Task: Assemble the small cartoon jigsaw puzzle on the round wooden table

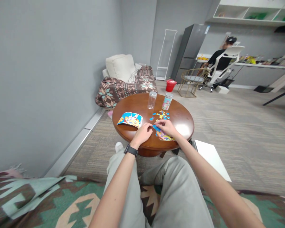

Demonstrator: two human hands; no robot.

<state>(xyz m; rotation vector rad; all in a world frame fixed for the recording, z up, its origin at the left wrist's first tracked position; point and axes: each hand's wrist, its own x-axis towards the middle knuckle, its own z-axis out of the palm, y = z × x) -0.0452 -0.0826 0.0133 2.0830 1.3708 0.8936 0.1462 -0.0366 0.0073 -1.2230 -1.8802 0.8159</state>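
On the round brown table (130, 103) lies a partly joined jigsaw puzzle (165, 137), its colourful section partly under my right hand (167, 127). The fingers of that hand are pinched on a blue puzzle piece (156, 128) at the jigsaw's upper left. My left hand (143, 133) rests just left of it, fingers drawn together with the tips near the blue piece; whether they grip anything is hidden. Several loose puzzle pieces (161, 115) are scattered beyond my hands. To the left, a curved picture sheet (130, 119) shows a cartoon scene.
A clear lidded jar (151, 100) and a printed jar (167, 102) stand toward the table's far side. Behind are a draped sofa (127, 90), a red bucket (171, 85) and a gold-framed chair (192, 80). A person (219, 60) sits in a white office chair at the back right.
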